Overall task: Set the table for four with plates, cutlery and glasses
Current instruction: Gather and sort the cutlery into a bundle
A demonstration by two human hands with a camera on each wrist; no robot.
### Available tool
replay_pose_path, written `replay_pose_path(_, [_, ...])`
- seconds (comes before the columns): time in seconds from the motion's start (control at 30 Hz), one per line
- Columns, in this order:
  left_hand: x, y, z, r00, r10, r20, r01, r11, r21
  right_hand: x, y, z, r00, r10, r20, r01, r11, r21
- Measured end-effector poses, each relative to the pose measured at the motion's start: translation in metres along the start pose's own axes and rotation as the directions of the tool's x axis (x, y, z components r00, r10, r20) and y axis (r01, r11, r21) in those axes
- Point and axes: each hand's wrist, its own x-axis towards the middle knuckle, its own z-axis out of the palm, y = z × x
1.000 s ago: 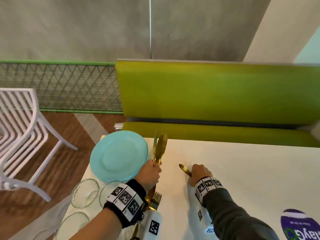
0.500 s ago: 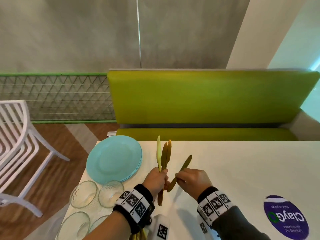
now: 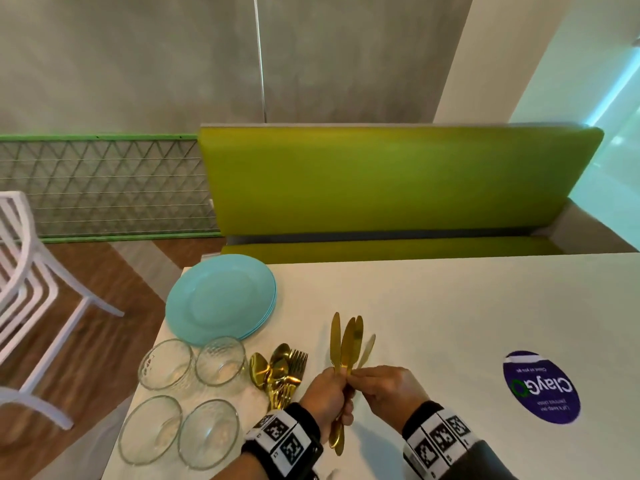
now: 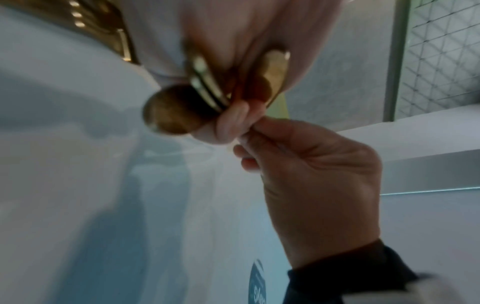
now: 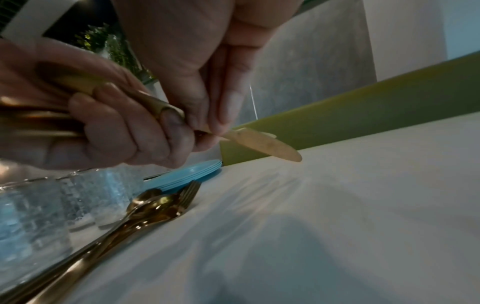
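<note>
Left hand (image 3: pixel 329 393) fisted round gold knives (image 3: pixel 346 341), handles hidden, right hand (image 3: pixel 388 389) pinching one knife (image 3: pixel 367 349)

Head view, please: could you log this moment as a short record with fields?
left hand: grips bunch of gold knives, blades fanned upward
right hand: pinches the rightmost knife
plates: turquoise stack, table's far left corner
glasses: four, beside plates
spoons and forks: gold pile on table
</note>
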Motion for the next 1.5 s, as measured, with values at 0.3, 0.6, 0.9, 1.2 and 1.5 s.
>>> replay_pose_path(0.3, [-0.001, -0.046, -0.003, 0.997, 0.039, -0.063, -0.036, 0.998, 0.049, -0.022, -0.038, 0.017, 0.869, 0.477, 0.133, -0.495, 0.829, 0.261])
replay_pose_path(0.6, [-0.002, -0.063, -0.022, 0.991, 0.043, -0.125, -0.029, 0.994, 0.11, -0.019, -0.046, 0.045, 0.457, 0.829, 0.321, -0.863, 0.325, 0.387])
replay_pose_path(0.9, [0.0, -0.071, -0.035, 0.98, 0.111, -0.166, -0.029, 0.901, 0.432, -0.016, -0.047, 0.054, 0.384, 0.864, 0.326, -0.917, 0.317, 0.241])
replay_pose_path(1.2, [0.0, -0.063, -0.04, 0.932, 0.239, -0.273, 0.027, 0.706, 0.707, -0.003, -0.054, 0.059, 0.369, 0.852, 0.372, -0.928, 0.313, 0.204])
replay_pose_path(1.5, [-0.002, -0.053, -0.05, 0.936, 0.213, -0.281, 0.045, 0.719, 0.693, 0.006, -0.059, 0.055, 0.435, 0.79, 0.432, -0.898, 0.415, 0.145])
